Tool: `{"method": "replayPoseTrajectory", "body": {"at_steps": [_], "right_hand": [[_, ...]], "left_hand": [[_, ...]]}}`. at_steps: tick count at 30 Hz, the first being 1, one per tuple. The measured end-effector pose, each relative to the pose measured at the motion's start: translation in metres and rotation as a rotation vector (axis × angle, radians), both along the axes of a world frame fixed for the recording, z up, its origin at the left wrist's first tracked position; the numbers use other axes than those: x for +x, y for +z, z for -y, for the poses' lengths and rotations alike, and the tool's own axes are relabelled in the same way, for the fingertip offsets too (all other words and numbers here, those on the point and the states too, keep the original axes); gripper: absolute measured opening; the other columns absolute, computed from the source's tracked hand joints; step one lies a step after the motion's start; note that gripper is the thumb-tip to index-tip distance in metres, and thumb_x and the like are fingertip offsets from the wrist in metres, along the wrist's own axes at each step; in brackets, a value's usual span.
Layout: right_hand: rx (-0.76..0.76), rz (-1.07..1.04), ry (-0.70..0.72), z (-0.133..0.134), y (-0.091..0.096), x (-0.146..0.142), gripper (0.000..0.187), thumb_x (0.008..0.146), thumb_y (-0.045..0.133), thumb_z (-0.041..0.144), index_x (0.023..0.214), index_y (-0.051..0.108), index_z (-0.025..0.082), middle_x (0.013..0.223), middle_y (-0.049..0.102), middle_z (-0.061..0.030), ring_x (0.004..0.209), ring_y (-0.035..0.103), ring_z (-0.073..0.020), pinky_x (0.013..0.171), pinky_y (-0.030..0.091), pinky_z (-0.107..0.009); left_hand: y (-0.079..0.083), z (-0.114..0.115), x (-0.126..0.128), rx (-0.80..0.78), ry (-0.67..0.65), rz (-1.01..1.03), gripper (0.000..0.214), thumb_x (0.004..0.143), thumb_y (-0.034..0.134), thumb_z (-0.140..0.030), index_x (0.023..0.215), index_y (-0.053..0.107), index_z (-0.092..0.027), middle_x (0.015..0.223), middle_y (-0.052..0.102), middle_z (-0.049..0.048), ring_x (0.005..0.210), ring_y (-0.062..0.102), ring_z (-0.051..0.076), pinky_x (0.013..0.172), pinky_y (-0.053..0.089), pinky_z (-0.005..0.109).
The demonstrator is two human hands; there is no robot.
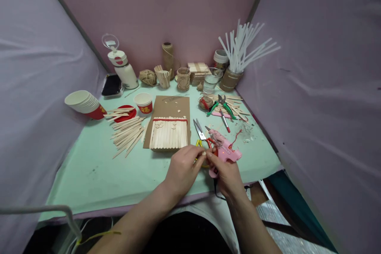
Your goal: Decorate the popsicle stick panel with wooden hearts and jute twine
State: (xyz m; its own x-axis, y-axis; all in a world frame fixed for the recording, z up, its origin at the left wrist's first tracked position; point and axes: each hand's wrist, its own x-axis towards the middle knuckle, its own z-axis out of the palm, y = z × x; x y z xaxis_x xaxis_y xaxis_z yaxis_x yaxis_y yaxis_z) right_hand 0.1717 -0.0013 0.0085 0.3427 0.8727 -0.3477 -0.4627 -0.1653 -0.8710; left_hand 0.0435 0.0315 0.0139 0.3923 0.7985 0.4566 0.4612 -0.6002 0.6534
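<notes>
My left hand [187, 163] is closed in a pinch on a small pale piece [204, 153], which looks like a wood chip. The fingertips of my right hand [226, 170] meet it there and pinch the same piece. A pink hot glue gun [224, 147] lies by my right hand, which hides part of it; its nozzle points to the far left. Partly under my fingers are scissors [200, 131] with red and yellow handles. Left of them, a panel of craft sticks [169, 135] with a red cord and small wooden discs rests on a cardboard sheet [160, 107].
Loose craft sticks [127, 135] fan out at left, near stacked paper cups [85, 103] and another cup [143, 103]. Green-handled pruners [222, 107] and a marker [225, 122] lie at right. Twine [148, 77], a bottle [125, 71] and a water glass [210, 81] line the back.
</notes>
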Motion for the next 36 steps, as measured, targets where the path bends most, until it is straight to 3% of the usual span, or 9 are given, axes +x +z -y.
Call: {"method": "replayPoseTrajectory", "body": {"at_steps": [6, 14, 22, 29, 36], "right_hand": [[-0.040, 0.078, -0.017, 0.000, -0.002, 0.002, 0.036, 0.059, 0.081, 0.033, 0.089, 0.065, 0.020, 0.065, 0.059, 0.0063, 0.056, 0.049, -0.0096, 0.048, 0.033, -0.022], [-0.026, 0.081, 0.043, 0.000, -0.001, 0.002, 0.025, 0.063, 0.078, 0.034, 0.070, 0.059, 0.019, 0.063, 0.055, 0.0049, 0.057, 0.047, -0.0092, 0.047, 0.031, -0.022], [-0.037, 0.113, 0.074, 0.001, -0.004, 0.004, 0.024, 0.065, 0.077, 0.034, 0.072, 0.059, 0.020, 0.066, 0.054, 0.0049, 0.057, 0.045, -0.0091, 0.047, 0.031, -0.021], [-0.049, 0.188, 0.133, 0.000, 0.003, 0.004, 0.019, 0.066, 0.073, 0.032, 0.070, 0.058, 0.020, 0.067, 0.053, 0.0053, 0.057, 0.043, -0.0091, 0.050, 0.033, -0.023], [-0.045, 0.202, 0.150, 0.001, 0.005, 0.003, 0.020, 0.065, 0.073, 0.033, 0.072, 0.059, 0.020, 0.065, 0.054, 0.0038, 0.059, 0.045, -0.0109, 0.051, 0.035, -0.024]], "left_hand": [[0.001, 0.001, -0.003, -0.233, -0.029, 0.081, 0.012, 0.080, 0.068, -0.009, 0.090, 0.069, -0.016, 0.081, 0.073, 0.0014, 0.071, 0.065, 0.013, 0.070, 0.051, 0.023], [-0.002, 0.000, -0.004, -0.524, 0.007, 0.215, 0.004, 0.082, 0.067, -0.018, 0.084, 0.071, -0.018, 0.079, 0.074, -0.0003, 0.070, 0.065, 0.011, 0.067, 0.051, 0.020], [-0.011, 0.003, -0.005, -0.360, 0.012, 0.195, 0.002, 0.083, 0.067, -0.018, 0.084, 0.070, -0.018, 0.080, 0.074, 0.0003, 0.070, 0.065, 0.012, 0.069, 0.051, 0.021], [-0.006, -0.007, -0.019, -0.133, -0.160, 0.049, 0.013, 0.087, 0.064, -0.014, 0.098, 0.069, -0.017, 0.092, 0.074, 0.0042, 0.085, 0.069, 0.015, 0.078, 0.053, 0.024], [-0.004, -0.007, -0.018, -0.207, -0.166, 0.070, 0.009, 0.087, 0.063, -0.014, 0.092, 0.070, -0.018, 0.086, 0.074, 0.0031, 0.080, 0.068, 0.014, 0.075, 0.052, 0.024]]}}
